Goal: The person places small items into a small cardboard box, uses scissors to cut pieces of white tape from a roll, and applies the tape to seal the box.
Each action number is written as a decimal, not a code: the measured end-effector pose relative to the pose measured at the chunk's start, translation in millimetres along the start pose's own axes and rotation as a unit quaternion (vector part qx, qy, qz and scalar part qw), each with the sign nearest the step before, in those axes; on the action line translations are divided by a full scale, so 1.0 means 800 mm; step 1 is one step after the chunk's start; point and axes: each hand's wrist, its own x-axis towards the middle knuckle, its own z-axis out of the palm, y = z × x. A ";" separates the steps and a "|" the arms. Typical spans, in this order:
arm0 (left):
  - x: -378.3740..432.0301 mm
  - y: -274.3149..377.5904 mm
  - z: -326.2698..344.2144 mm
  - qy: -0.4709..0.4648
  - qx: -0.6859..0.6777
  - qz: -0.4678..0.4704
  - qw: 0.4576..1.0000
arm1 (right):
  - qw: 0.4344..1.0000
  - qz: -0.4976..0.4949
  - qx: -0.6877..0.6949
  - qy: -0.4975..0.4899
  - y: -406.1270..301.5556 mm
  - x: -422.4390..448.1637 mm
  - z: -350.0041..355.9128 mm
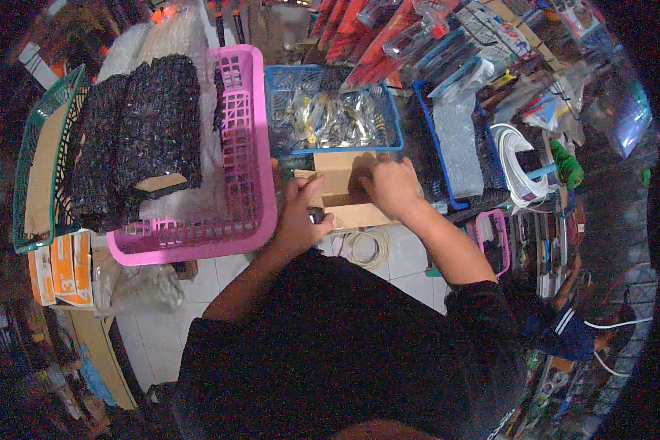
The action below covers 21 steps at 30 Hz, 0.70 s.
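Observation:
An opened cardboard box (357,216) lies before me, its brown flaps spread. My left hand (303,212) is at the box's left side, with thumb and fingers around the edge of a flap. My right hand (390,184) reaches over the box's right part from above, fingers bent down at its far side; the fingertips are partly hidden, so whether they grip the cardboard cannot be told. Just beyond the box stands a blue plastic basket (335,149) holding many small clear-wrapped items (333,121) with metallic and yellow parts.
At left, a pink plastic basket (264,165) holds black-wrapped bundles (159,115); a green basket (19,192) stands beyond. At right are a blue basket (437,159) with bubble wrap and a white cable coil (520,165). Another coil (366,247) lies below. Another person (566,330) is at lower right.

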 end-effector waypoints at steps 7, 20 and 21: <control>0.003 -0.002 0.004 0.026 0.027 0.026 0.999 | 0.996 -0.016 0.031 0.084 0.009 -0.009 0.002; -0.034 -0.007 0.004 -0.023 0.095 0.055 0.994 | 0.966 -0.074 0.231 0.089 0.032 -0.025 -0.045; -0.035 -0.006 0.004 -0.016 0.095 0.056 0.994 | 0.965 -0.081 0.241 0.070 0.027 -0.018 -0.051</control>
